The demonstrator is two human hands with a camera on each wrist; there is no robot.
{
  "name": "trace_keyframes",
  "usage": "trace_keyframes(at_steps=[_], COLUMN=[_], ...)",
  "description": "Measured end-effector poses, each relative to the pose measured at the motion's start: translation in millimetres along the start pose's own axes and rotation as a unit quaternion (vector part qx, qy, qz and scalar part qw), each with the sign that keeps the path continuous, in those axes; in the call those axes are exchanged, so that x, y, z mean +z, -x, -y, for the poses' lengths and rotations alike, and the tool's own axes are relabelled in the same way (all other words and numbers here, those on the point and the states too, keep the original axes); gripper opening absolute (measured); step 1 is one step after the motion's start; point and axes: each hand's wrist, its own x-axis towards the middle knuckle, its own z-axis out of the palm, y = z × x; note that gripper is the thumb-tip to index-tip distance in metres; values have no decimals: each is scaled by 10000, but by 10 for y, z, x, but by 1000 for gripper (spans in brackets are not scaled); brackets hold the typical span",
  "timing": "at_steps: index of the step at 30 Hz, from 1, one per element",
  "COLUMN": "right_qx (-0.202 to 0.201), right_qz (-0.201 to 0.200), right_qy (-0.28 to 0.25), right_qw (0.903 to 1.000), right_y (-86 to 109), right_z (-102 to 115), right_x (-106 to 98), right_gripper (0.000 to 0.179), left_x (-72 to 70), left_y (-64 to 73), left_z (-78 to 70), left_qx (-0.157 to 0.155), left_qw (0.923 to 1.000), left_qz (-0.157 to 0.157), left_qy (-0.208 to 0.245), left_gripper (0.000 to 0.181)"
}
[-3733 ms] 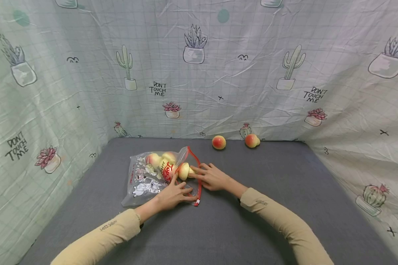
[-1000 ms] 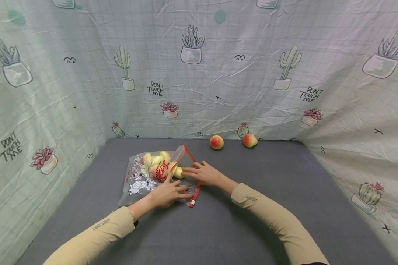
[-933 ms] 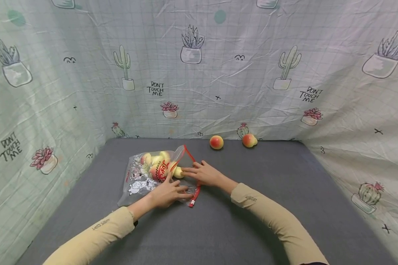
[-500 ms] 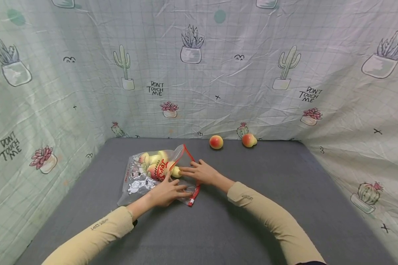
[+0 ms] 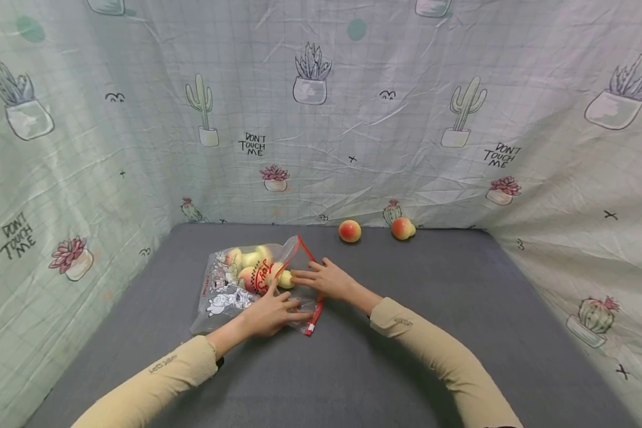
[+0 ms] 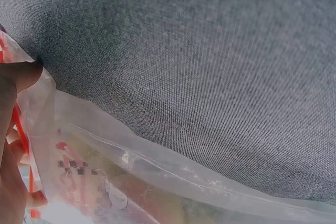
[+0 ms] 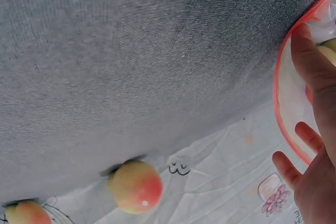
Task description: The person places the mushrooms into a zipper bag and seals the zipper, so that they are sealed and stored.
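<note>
1. Left grip (image 5: 270,313): fingers spread on the clear bag (image 5: 230,300), presumably limp and best held at its red rim (image 5: 318,309).
2. Right grip (image 5: 331,279): fingers extended to a mushroom-shaped piece (image 5: 286,279) inside; probably light, smooth, best taken by its cap.
3. Two loose pieces (image 5: 350,231): far edge of the surface (image 5: 353,368).

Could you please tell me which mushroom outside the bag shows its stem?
In the head view, the rightmost mushroom; the other loose mushroom shows only its rounded cap.
</note>
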Motion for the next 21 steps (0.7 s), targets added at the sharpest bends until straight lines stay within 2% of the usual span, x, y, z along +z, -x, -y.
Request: trace_keyframes(at_steps=[7,15,21], right_qx=[83,189,212], right_qz=[-255,-567,-884], right_qy=[-687,-947,-999], right_qw=[9973,9937,9908], right_y=[102,250,334], right_z=[-63,-130,-195], right_x=[31,73,133], right_gripper=[73,66,65], left_x=[1,-18,-10], left_y=[0,4,5], left_z=[-14,-5,-3], left_qx=[-21,-58,-55], left_qw=[10000,9999,9999], left_qz=[38,162,86], left_qy=[10,2,-16], left_gripper=[54,55,56])
